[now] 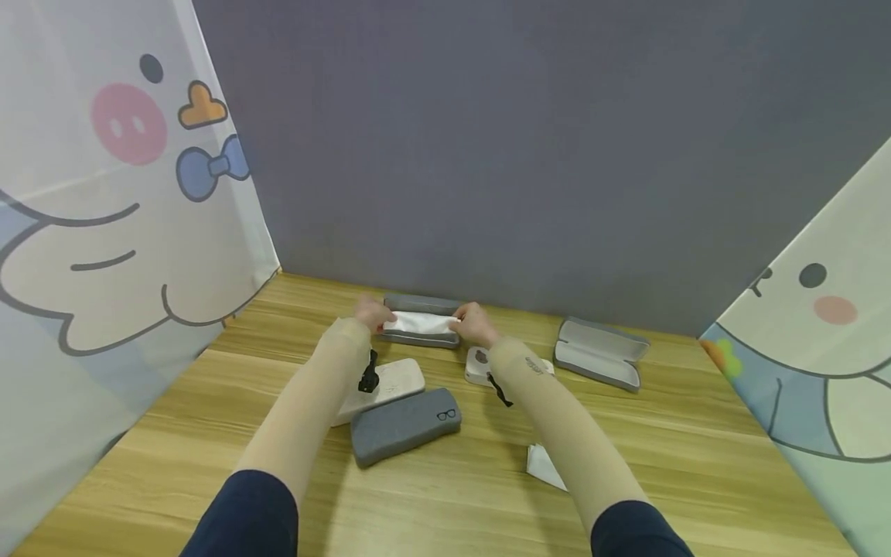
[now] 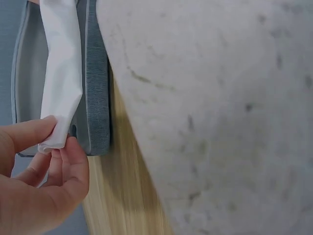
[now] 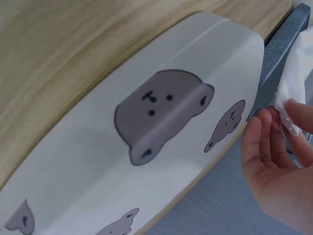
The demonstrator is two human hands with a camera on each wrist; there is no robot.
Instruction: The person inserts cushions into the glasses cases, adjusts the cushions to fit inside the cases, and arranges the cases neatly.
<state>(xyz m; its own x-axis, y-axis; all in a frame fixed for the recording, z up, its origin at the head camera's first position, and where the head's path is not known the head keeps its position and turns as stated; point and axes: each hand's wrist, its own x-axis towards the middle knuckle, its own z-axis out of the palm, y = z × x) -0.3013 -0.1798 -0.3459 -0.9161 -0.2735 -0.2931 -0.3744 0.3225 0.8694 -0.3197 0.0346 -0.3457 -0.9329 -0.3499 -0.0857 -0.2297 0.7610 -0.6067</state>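
A folded white cloth (image 1: pixel 421 323) stretches across an open grey glasses case (image 1: pixel 421 340) at the back of the table. My left hand (image 1: pixel 373 314) pinches the cloth's left end between thumb and fingers, seen closely in the left wrist view beside the case's textured side (image 2: pixel 97 98). At the other end, my right hand (image 1: pixel 476 323) pinches the cloth too; in the right wrist view its thumb and fingers close on the white corner (image 3: pixel 292 105). The cloth lies over the case's opening; how deep it sits is hard to tell.
Nearer me lie a closed grey glasses case (image 1: pixel 407 427) with a glasses print and a white case (image 1: pixel 393 381). A white case with bear prints (image 3: pixel 161 117) is by my right wrist. An open grey case (image 1: pixel 602 352) stands right; a white cloth (image 1: pixel 544 466) lies in front.
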